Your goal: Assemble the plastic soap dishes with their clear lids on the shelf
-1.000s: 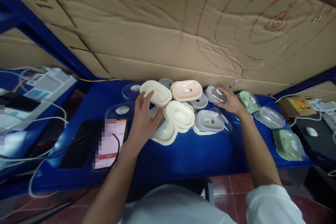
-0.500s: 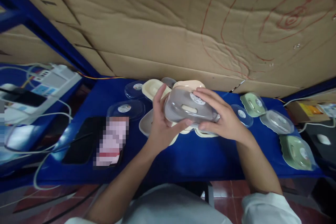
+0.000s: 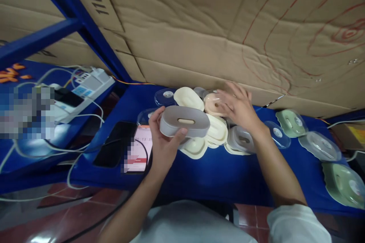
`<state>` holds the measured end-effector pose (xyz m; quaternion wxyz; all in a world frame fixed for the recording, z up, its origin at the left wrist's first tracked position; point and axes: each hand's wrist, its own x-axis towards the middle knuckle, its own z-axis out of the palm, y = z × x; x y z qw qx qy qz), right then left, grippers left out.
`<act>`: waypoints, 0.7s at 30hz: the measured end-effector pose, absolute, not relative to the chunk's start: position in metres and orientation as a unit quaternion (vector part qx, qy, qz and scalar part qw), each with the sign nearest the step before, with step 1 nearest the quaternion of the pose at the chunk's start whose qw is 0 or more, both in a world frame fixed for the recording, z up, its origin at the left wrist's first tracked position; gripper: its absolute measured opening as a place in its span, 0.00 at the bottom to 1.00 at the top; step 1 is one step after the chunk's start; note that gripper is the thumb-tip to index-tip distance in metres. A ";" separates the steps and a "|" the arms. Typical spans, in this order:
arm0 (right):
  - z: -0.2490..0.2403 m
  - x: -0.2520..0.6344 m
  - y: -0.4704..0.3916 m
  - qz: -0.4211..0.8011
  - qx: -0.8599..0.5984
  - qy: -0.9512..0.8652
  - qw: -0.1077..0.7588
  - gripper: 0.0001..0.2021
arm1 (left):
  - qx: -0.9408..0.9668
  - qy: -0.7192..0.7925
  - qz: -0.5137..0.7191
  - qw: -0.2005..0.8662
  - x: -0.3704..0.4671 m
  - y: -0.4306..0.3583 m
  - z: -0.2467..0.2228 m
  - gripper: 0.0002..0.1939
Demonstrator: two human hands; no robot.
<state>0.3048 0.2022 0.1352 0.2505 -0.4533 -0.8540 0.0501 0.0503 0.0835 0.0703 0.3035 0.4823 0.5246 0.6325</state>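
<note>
My left hand [image 3: 167,142] is closed around one end of a grey oval soap dish [image 3: 185,119], thumb on the near side. A cream-coloured oval slot shows on its upper face. My right hand [image 3: 238,104], fingers spread, reaches over a peach soap dish [image 3: 212,103]; whether the fingertips touch it I cannot tell. Cream dish parts [image 3: 188,97] lie beside and beneath the grey dish, partly overlapping. Below my right wrist is another grey dish [image 3: 242,138].
Clear lids with round stickers [image 3: 164,97] lie at the back left, and another clear lid [image 3: 276,134] is right of my forearm. Green lidded dishes [image 3: 291,122] stand at the right. A phone [image 3: 139,152], cables and a power strip [image 3: 95,79] occupy the left. Cardboard [image 3: 185,45] walls the back.
My right hand has left the grey soap dish and moved to the peach one. The left hand alone holds the grey dish, on which no stickered clear lid shows now. The view has shifted left.
</note>
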 end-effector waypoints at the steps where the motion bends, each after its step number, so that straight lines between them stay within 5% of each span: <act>1: 0.141 0.299 0.190 0.071 -0.432 -0.860 0.261 0.21 | 0.481 0.521 0.634 0.311 0.052 0.085 0.071 0.43; 6: 0.159 0.262 0.139 0.213 -0.288 -0.904 0.233 0.25 | 0.509 0.493 0.621 0.335 0.059 0.087 0.082 0.47; 13: 0.162 0.253 0.140 0.290 -0.286 -0.861 0.303 0.15 | 0.471 0.466 0.642 0.385 0.057 0.083 0.082 0.51; 17: 0.158 0.262 0.157 0.162 -0.353 -0.858 0.335 0.13 | 0.443 0.469 0.660 0.386 0.057 0.083 0.075 0.49; 21: 0.151 0.279 0.191 -0.008 -0.416 -0.877 0.240 0.13 | 0.419 0.479 0.676 0.371 0.056 0.082 0.071 0.47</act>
